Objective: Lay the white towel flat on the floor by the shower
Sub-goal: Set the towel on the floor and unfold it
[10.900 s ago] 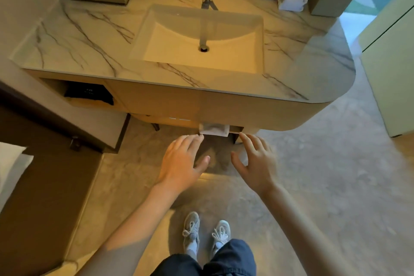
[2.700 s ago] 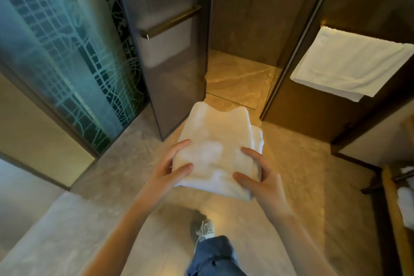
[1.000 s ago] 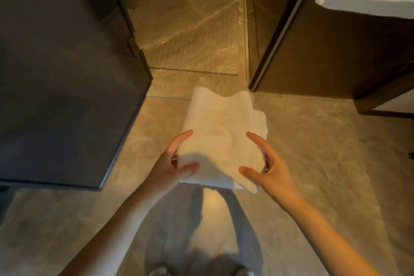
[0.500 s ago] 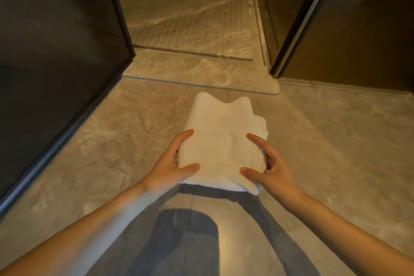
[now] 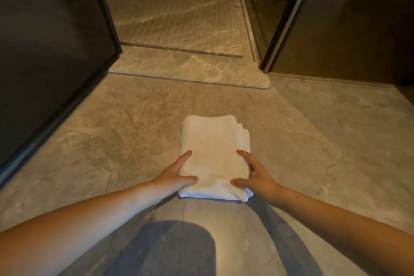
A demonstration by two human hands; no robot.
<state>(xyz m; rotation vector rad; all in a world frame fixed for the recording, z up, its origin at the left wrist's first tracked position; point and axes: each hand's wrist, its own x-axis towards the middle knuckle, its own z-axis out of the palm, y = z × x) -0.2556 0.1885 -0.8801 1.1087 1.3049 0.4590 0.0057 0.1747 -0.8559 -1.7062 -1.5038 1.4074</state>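
Head view: folded towel (image 5: 214,148) down at floor (image 5: 107,141), short of shower sill (image 5: 190,69). Long axis points away, toward sill. Grip: left hand (image 5: 177,178), right hand (image 5: 257,178) each pinch near corner, equally close. Unfold likely runs forward.

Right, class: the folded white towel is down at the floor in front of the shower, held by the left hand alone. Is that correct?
Not quite: both hands hold it. The head view shows the left hand gripping the white towel at its near left side and the right hand at its near right. The rest stands: folded, at the floor before the shower.
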